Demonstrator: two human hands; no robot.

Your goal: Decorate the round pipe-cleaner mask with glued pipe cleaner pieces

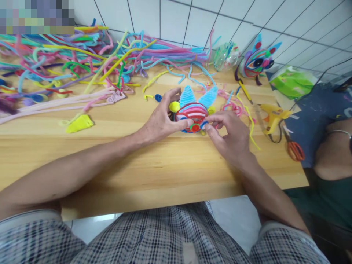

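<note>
Between my hands, over the wooden table, is a small animal figure of coiled pipe cleaners (192, 109). It has pointed light-blue ears, a pink, white and red striped head and a red-and-green round piece at the front. My left hand (172, 115) is closed around its left side, thumb across the front, near a yellow disc (174, 106). With thumb and forefinger, my right hand (227, 132) pinches a small blue coiled pipe-cleaner disc (204, 125) against the figure's lower right front. The figure's back and underside are hidden.
Loose pipe cleaners (176, 55) pile up along the back and left. A finished-looking similar figure (257, 62) stands at the back right. Nearer on the right lie a yellow glue gun (273, 117) and orange-handled scissors (295, 150). Another person's leg (332, 156) shows at the right.
</note>
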